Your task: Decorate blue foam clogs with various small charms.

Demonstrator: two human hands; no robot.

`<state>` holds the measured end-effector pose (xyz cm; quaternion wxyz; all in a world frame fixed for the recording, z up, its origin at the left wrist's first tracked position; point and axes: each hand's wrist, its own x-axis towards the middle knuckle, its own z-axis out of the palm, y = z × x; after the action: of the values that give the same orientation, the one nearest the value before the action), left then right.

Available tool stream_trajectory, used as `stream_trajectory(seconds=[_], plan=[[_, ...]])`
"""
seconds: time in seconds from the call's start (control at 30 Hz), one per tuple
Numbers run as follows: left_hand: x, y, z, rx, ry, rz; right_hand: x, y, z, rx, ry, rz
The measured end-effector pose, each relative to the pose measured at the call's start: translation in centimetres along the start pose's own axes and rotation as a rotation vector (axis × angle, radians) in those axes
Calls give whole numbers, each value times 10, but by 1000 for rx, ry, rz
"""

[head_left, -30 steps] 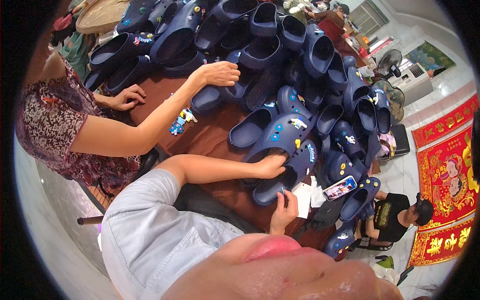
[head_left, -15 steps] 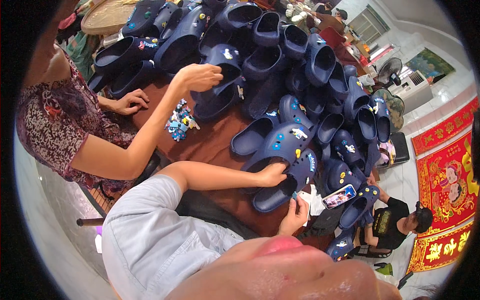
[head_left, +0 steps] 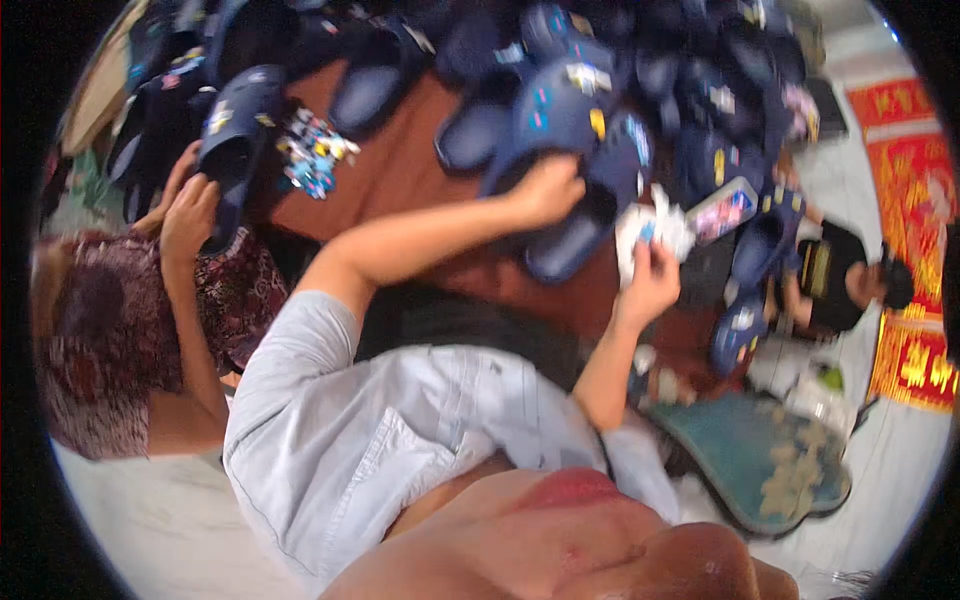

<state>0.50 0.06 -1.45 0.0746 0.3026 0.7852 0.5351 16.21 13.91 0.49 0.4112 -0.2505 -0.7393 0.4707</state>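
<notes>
And here's the near clog (head_left: 575, 235), dark blue, on the brown-covered desk (head_left: 400, 185) right in front of the wearer! Its toe points away and a little to the right, heel toward the body, the long axis slanting from lower left to upper right. The left hand (head_left: 548, 190) is at its opening, fingers curled down; whether that grip is closed on the rim, I can't tell.

Over to the right hand (head_left: 652, 275): a narrow grip, fingertips pinching a small blue piece (head_left: 646, 231) just in front of crumpled white paper (head_left: 668, 228). Beside that lies a phone (head_left: 722, 210), lit, its screen a blur.

Now the writing! A pale blue badge (head_left: 633, 145) sits on the near clog's toe, too smeared to read. Far right, red wall hangings (head_left: 905, 180) carry bold gold characters, and a person in black (head_left: 838, 278) has yellow print across the shirt.

Up beside the near clog, a decorated clog (head_left: 550, 115) points the same general way, with blue, white and yellow charms. At left, a co-worker's hands (head_left: 190, 215) meet another clog (head_left: 235, 150), next to a bright charm heap (head_left: 312, 155).
</notes>
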Motion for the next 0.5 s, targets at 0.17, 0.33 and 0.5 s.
stream_trajectory(seconds=[0.17, 0.33, 0.5], plan=[[7, -7, 5, 64, 45, 50, 12, 12, 0, 219, 13, 12], [3, -5, 7, 57, 84, 110, 19, 7, 15, 217, -19, -57], [-3, -2, -1, 97, 20, -8, 54, -21, 43, -14, -132, -328]])
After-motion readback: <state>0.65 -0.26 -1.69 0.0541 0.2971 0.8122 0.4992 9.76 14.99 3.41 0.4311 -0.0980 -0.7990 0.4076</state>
